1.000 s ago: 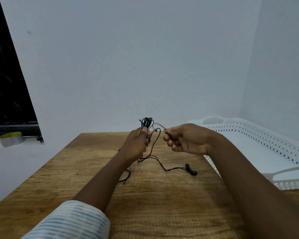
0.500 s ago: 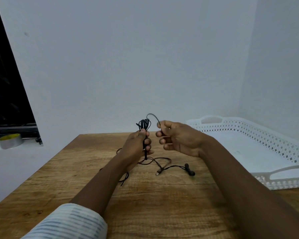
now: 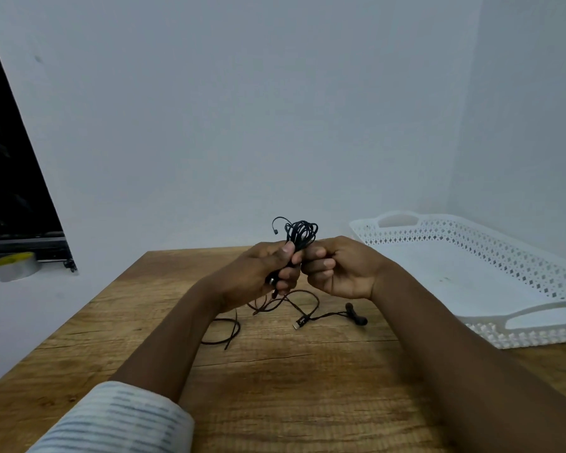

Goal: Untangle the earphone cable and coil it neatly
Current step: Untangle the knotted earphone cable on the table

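1. Two hands now meet at the bundle: our left hand [image 3: 262, 273] grips the gathered loops of the black earphone cable [image 3: 299, 235] above the wooden table [image 3: 275, 387], thumb pressed against the strands, while our right hand [image 3: 337, 269] has closed in until its curled fingers touch the left, seemingly pinching a strand at the bundle's base.

2. Half a second ago the right hand stood apart, fingers loosely spread and leading one arc of cable towards the loops; a second ago it was drawing a strand out sideways. That arc is now gone into the bundle, which looks fuller above the left thumb, with one short end curling free at its top left.

3. Slack remains on the table below the hands: a loose run of cable [image 3: 223, 335] trails left near the forearm, another loop leads to the plug [image 3: 302, 322], and the earbuds [image 3: 356, 315] lie just beside it, apparently unmoved.

4. We judge the coiling well under way but unfinished, since the plug end and earbuds are not yet gathered.

5. Whether the loops are truly free of knots we cannot tell. Nearby, the white perforated tray [image 3: 471, 331] sits at the table's right.
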`<state>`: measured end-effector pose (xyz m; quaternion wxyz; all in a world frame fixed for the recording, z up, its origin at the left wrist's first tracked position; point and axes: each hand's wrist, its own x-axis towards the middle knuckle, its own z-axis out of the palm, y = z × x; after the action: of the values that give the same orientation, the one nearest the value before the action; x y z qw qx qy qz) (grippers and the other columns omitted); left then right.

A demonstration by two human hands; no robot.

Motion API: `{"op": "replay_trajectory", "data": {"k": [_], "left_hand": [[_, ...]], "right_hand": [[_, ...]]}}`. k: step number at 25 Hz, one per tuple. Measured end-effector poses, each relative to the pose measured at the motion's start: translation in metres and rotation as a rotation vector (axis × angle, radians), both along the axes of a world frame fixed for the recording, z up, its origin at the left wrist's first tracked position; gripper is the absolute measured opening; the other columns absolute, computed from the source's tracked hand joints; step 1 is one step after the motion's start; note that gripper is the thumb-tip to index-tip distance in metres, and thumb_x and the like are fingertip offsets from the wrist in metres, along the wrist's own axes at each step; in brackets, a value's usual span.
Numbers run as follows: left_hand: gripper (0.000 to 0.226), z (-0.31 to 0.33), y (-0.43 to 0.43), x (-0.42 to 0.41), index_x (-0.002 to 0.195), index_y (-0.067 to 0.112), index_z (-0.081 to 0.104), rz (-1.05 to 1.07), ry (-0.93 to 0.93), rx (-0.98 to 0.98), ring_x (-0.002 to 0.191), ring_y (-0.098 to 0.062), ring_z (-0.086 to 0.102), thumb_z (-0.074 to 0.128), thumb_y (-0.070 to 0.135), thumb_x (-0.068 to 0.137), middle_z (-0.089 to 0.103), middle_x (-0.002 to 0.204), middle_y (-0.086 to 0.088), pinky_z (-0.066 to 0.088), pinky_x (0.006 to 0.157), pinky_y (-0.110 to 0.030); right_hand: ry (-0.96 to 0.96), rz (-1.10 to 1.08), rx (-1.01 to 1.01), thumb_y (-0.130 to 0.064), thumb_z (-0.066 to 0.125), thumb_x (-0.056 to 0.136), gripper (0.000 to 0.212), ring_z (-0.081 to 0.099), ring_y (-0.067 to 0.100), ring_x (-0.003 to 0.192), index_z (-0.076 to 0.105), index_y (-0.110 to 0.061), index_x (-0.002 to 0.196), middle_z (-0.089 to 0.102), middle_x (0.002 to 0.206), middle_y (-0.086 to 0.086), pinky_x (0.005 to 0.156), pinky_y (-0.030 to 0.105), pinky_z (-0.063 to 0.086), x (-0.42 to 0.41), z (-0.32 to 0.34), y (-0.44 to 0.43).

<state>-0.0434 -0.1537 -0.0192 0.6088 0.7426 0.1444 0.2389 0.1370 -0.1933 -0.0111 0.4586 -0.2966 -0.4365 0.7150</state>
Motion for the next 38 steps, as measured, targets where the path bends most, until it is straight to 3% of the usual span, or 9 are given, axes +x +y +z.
{"op": "replay_trajectory", "data": {"k": [11, 16, 19, 22, 26, 29, 31, 35, 38], "left_hand": [[0.033, 0.013, -0.004, -0.007, 0.094, 0.013, 0.055, 0.134, 0.262, 0.408, 0.060, -0.010, 0.033, 0.028, 0.025, 0.107, 0.031, 0.067, -0.003, 0.031, 0.056, -0.016], [0.018, 0.009, 0.001, -0.010, 0.099, 0.009, 0.038, 0.261, 0.188, 0.444, 0.063, -0.012, 0.033, 0.032, 0.025, 0.105, 0.036, 0.071, -0.005, 0.034, 0.059, -0.019], [0.021, 0.008, 0.001, -0.007, 0.107, 0.006, 0.037, 0.316, 0.080, 0.514, 0.065, -0.016, 0.031, 0.033, 0.027, 0.104, 0.034, 0.074, -0.010, 0.036, 0.060, -0.017], [0.021, 0.010, -0.002, -0.002, 0.093, 0.013, 0.036, 0.419, -0.017, 0.553, 0.062, -0.009, 0.034, 0.033, 0.030, 0.105, 0.038, 0.071, -0.003, 0.037, 0.060, -0.014], [0.022, 0.005, 0.004, -0.002, 0.086, 0.021, 0.037, 0.662, -0.032, 0.560, 0.064, -0.014, 0.037, 0.036, 0.032, 0.105, 0.046, 0.070, 0.006, 0.037, 0.064, -0.031], [0.020, 0.006, 0.003, 0.002, 0.089, 0.016, 0.040, 0.842, 0.013, 0.518, 0.054, -0.011, 0.036, 0.036, 0.028, 0.105, 0.050, 0.071, 0.002, 0.035, 0.050, -0.021], [0.019, 0.006, 0.001, 0.004, 0.090, 0.015, 0.041, 0.890, 0.067, 0.524, 0.056, -0.010, 0.040, 0.037, 0.025, 0.105, 0.053, 0.074, 0.000, 0.035, 0.051, -0.024], [0.020, 0.003, -0.005, 0.012, 0.088, 0.014, 0.043, 0.887, 0.104, 0.479, 0.060, -0.015, 0.043, 0.038, 0.026, 0.104, 0.057, 0.077, -0.006, 0.034, 0.053, -0.030], [0.019, 0.002, -0.008, 0.017, 0.093, 0.009, 0.045, 0.909, 0.163, 0.527, 0.059, -0.014, 0.045, 0.038, 0.024, 0.104, 0.059, 0.080, -0.007, 0.034, 0.052, -0.028]], "right_hand": [[0.001, 0.098, -0.146, -0.016, 0.054, 0.073, 0.016, 0.020, 0.004, 0.033, 0.049, -0.003, 0.081, 0.033, 0.042, -0.008, 0.030, 0.012, 0.023, 0.003, 0.004, 0.002], [0.038, 0.130, -0.252, -0.018, 0.044, 0.084, 0.026, 0.014, 0.002, 0.039, 0.051, -0.011, 0.060, 0.034, 0.043, -0.008, 0.030, 0.012, 0.021, 0.007, 0.001, 0.009], [0.042, 0.136, -0.269, -0.017, 0.048, 0.087, 0.025, 0.020, 0.003, 0.033, 0.057, -0.008, 0.065, 0.034, 0.043, -0.008, 0.028, 0.012, 0.023, 0.008, -0.002, 0.012], [0.014, 0.133, -0.247, -0.015, 0.054, 0.086, 0.016, 0.033, 0.002, 0.032, 0.062, -0.007, 0.074, 0.036, 0.045, -0.009, 0.030, 0.010, 0.028, 0.005, 0.000, 0.007], [-0.314, -0.187, 0.047, -0.013, 0.060, 0.094, 0.012, 0.057, 0.005, 0.051, 0.067, -0.003, 0.090, 0.058, 0.063, 0.000, 0.046, 0.013, 0.049, -0.011, 0.005, -0.001], [-0.473, -0.577, 0.498, -0.006, 0.068, 0.089, 0.008, 0.072, 0.012, 0.066, 0.071, -0.002, 0.095, 0.072, 0.076, 0.009, 0.060, 0.020, 0.057, -0.028, 0.009, -0.002], [-0.543, -0.632, 0.666, -0.007, 0.070, 0.088, 0.011, 0.074, 0.013, 0.070, 0.074, -0.007, 0.097, 0.075, 0.078, 0.009, 0.063, 0.022, 0.058, -0.036, 0.010, -0.003], [-0.709, -0.779, 0.738, -0.017, 0.072, 0.088, 0.021, 0.069, 0.001, 0.061, 0.075, -0.011, 0.107, 0.072, 0.075, -0.005, 0.060, 0.016, 0.055, -0.034, 0.002, 0.000], [-0.727, -0.803, 0.725, -0.022, 0.073, 0.086, 0.017, 0.068, 0.008, 0.057, 0.078, -0.014, 0.100, 0.073, 0.072, -0.004, 0.057, 0.020, 0.056, -0.029, -0.001, -0.001]]}}
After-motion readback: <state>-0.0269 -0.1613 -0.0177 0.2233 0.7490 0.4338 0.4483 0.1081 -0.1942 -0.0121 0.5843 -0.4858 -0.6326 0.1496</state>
